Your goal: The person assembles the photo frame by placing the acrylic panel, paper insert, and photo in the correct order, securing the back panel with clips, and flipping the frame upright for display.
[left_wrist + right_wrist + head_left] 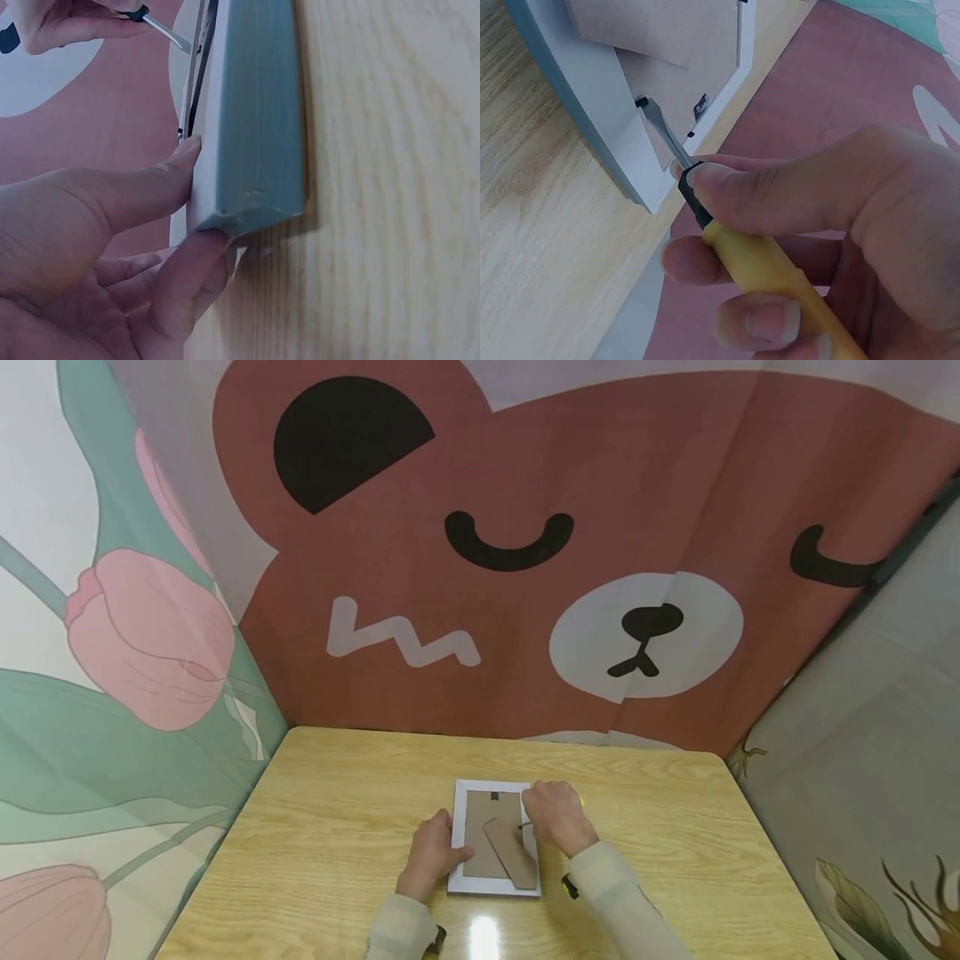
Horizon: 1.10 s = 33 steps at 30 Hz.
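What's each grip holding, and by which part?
The right grip holds a screwdriver by its yellow handle, thumb on the black collar. The left grip pinches the picture frame by its left edge, thumb on top.

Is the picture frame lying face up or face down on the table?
Face down: the picture frame shows its brown backing board and stand upward.

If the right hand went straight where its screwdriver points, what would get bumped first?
Probably the little black tab at the picture frame's inner edge. The screwdriver in the right hand has its tip right by that tab, though whether they touch is hard to tell.
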Available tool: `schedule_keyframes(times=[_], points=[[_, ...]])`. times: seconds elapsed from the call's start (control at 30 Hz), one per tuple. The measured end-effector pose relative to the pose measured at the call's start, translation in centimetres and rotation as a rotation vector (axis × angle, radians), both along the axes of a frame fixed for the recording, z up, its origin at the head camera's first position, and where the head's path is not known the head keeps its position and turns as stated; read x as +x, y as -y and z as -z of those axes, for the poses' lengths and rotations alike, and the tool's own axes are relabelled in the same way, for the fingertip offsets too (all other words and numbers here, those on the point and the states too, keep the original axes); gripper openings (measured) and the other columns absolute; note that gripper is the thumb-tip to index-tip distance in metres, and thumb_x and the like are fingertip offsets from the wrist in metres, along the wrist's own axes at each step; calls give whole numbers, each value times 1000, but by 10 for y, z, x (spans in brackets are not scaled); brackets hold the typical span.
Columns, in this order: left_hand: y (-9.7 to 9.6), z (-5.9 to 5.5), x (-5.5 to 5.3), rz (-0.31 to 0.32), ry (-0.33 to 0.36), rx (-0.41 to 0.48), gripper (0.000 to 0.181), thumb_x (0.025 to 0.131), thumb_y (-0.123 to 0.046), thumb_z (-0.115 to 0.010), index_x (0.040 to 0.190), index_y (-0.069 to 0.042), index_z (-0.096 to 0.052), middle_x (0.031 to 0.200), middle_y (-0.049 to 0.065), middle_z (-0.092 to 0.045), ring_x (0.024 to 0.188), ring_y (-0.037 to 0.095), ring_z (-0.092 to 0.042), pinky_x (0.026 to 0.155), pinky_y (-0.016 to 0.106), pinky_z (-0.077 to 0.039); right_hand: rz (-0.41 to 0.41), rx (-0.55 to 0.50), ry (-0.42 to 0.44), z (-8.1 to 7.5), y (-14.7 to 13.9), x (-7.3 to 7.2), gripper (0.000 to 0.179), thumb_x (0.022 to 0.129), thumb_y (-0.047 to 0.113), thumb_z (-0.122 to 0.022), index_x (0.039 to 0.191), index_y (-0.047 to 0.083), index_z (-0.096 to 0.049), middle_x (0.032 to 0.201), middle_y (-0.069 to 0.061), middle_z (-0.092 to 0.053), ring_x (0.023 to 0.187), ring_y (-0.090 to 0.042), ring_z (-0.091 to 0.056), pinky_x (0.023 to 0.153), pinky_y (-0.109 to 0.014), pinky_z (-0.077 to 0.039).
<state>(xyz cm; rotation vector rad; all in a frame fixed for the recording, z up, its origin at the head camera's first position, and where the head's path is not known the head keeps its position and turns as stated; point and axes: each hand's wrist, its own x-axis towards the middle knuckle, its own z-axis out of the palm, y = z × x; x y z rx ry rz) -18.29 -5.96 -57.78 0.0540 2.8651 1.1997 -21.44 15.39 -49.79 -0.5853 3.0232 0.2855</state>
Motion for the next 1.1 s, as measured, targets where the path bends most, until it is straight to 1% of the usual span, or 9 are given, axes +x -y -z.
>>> schedule_keyframes(times=[0.23, 0.43, 0.63, 0.7, 0.9, 1.1], points=[[-1, 1, -2, -11, 0, -3, 44, 72, -13, -94, 95, 0, -59, 79, 8, -63, 71, 17, -54, 62, 31, -46, 5, 11, 0, 2, 0, -2, 42, 82, 4, -76, 54, 17, -47, 59, 3, -47, 55, -11, -37, 45, -32, -40], [-1, 0, -2, -11, 1, 3, 44, 72, -13, -94, 95, 0, -59, 78, 8, -61, 71, 17, -53, 61, 30, -45, 7, 9, 15, 2, -1, -4, 43, 81, 4, -76, 54, 17, -46, 59, 3, -47, 56, -11, -40, 47, -33, -43], [0, -1, -1, -6, 4, 14, 44, 72, -13, -94, 94, 0, -58, 76, 6, -59, 70, 17, -52, 60, 29, -43, 11, 8, 25, 1, 0, -4, 47, 82, 3, -76, 53, 18, -42, 58, 4, -42, 55, -11, -35, 46, -31, -37], [0, 0, -1, -5, 4, 14, 44, 72, -13, -94, 94, 0, -58, 76, 6, -59, 70, 17, -52, 60, 29, -43, 10, 13, 22, 0, 1, -4, 46, 82, 3, -76, 53, 18, -44, 58, 4, -43, 55, -11, -35, 45, -31, -37], [0, 2, -1, -9, 9, 19, 44, 72, -13, -94, 94, 0, -58, 77, 8, -60, 70, 17, -51, 60, 29, -43, 2, 38, 24, -1, 4, -4, 38, 82, 6, -78, 56, 17, -51, 60, 4, -49, 56, -11, -39, 48, -31, -42], [0, 4, -2, -13, 11, 16, 44, 72, -13, -94, 94, -1, -58, 77, 8, -60, 70, 17, -52, 60, 29, -43, 6, 46, 21, -1, 5, -4, 37, 83, 7, -79, 58, 16, -53, 61, 3, -50, 57, -11, -39, 48, -31, -43]])
